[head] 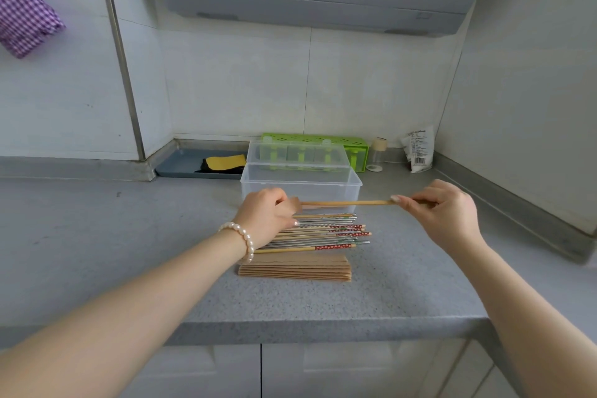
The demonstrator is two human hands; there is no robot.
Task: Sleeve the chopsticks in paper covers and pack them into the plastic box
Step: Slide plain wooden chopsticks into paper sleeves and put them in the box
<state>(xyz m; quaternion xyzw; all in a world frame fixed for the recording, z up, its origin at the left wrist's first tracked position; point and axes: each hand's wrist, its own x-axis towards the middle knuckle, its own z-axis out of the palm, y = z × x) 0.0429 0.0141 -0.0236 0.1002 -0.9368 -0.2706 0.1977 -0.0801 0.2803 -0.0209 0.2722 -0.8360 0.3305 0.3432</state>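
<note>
A pair of wooden chopsticks (pixel 345 203) lies level in the air just in front of the clear plastic box (pixel 300 182). My right hand (pixel 442 213) pinches their right end. My left hand (pixel 269 216) holds a brown paper cover at their left end; most of the cover is hidden by my fingers. Below them, several loose chopsticks (pixel 326 233), some wooden with red patterned ends and some metal, lie in a row on the counter. A stack of brown paper covers (pixel 295 266) sits in front of that row. The box stands open with its lid up behind it.
A green holder (pixel 355 147) stands behind the box. A small jar (pixel 378 155) and a white packet (pixel 418 150) are at the back right. A grey tray (pixel 181 166) with a yellow and black cloth is at the back left. The counter edge runs near my forearms.
</note>
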